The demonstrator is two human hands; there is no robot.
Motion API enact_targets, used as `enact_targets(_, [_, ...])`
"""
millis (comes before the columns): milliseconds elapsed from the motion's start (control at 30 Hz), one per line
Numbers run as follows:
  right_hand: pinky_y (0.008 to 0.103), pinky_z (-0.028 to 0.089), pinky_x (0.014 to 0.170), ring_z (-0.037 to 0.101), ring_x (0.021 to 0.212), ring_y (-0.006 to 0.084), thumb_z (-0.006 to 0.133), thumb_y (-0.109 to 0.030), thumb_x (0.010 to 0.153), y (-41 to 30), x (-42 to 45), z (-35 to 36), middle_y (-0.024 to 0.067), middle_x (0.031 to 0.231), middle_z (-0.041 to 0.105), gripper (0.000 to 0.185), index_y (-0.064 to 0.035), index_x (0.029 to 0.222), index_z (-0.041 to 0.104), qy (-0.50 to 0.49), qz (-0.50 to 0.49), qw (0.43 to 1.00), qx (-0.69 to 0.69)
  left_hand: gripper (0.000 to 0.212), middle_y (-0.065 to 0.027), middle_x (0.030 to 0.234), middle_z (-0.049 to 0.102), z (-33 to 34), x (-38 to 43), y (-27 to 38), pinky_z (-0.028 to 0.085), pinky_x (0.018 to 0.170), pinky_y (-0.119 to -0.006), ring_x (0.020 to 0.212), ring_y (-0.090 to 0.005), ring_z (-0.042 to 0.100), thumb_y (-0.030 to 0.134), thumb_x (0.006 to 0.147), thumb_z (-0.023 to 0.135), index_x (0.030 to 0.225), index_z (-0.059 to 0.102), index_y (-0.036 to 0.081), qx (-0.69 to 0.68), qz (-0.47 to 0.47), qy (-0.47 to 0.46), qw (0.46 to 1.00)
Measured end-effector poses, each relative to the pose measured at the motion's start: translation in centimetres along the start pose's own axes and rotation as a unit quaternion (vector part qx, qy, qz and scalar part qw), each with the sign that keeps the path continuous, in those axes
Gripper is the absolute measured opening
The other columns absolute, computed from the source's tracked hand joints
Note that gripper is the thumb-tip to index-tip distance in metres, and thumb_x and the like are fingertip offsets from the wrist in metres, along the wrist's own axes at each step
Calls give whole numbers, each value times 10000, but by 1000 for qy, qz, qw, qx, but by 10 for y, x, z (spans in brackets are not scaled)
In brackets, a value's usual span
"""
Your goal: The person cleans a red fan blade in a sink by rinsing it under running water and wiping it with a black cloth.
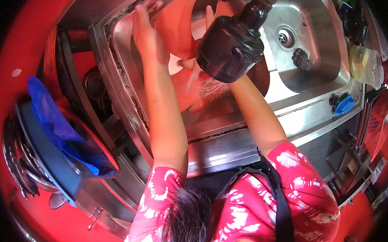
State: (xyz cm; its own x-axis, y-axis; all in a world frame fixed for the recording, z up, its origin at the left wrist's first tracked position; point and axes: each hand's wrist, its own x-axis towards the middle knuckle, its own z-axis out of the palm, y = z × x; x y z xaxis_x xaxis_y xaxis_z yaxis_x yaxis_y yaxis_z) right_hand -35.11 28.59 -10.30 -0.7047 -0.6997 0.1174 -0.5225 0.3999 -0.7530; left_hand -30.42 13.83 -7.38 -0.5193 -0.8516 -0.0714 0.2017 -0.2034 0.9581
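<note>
In the left basin of a steel double sink (215,152), an orange-red curved plastic vessel (177,26) stands tilted. My left hand (145,33) holds its outer left side, fingers pointing up towards the far rim. A black faucet head (228,50) hangs over the basin and covers most of my right hand (210,16); one raised finger shows beyond it, so its grip cannot be told. Below the vessel, water ripples over a reddish surface between my forearms. The vessel's lower part and right side are partly hidden.
The right basin (326,64) holds a dark scouring pad (302,59) near its drain (285,37). A clear plastic tub (366,66) and a blue object (345,105) are at the sink's right edge. At left, a blue plastic piece (54,118) lies in a dark tray beside metal ware.
</note>
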Motion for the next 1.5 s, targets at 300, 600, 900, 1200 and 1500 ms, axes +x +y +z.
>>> enact_targets(300, [390, 451, 898, 557, 1102, 322, 673, -368, 715, 18, -14, 20, 166, 1186, 587, 545, -135, 1194, 556, -67, 25, 997, 13, 304, -137, 1113, 583, -5, -73, 14, 378, 957, -309, 1057, -179, 537, 109, 919, 460, 1185, 530, -20, 161, 119, 44, 979])
enact_targets(600, [353, 449, 772, 578, 794, 253, 736, -405, 630, 45, -19, 58, 85, 805, 601, 534, -86, 1032, 589, 73, -19, 995, -57, 141, -37, 700, 583, 9, -145, -6, 424, 554, -249, 635, -111, 552, -27, 783, 477, 868, 590, -33, 40, -18, -103, 994])
enact_targets(900, [366, 468, 814, 602, 915, 270, 710, -368, 694, 28, -8, 7, 111, 979, 630, 459, -87, 1045, 618, -45, 113, 985, 122, 274, -72, 961, 538, -82, -157, 0, 444, 856, -321, 890, -151, 524, 229, 934, 486, 1093, 503, 6, 287, 133, 166, 934])
enact_targets(1200, [373, 467, 819, 611, 964, 295, 726, -221, 657, 62, -43, 29, 175, 1017, 635, 408, -44, 1014, 637, -80, 14, 993, 92, 707, -107, 1402, 358, -82, -132, -19, 297, 1073, -402, 1286, -231, 372, 551, 932, 356, 1366, 315, -6, -89, -167, 55, 980])
enact_targets(1500, [366, 474, 809, 600, 929, 229, 685, -184, 769, -29, -24, 7, 103, 970, 632, 327, -56, 1064, 620, 12, 20, 954, 299, 677, -99, 1345, 404, -84, -131, -26, 333, 1053, -397, 1244, -222, 410, 574, 935, 313, 1348, 344, 39, -25, -185, 88, 979])
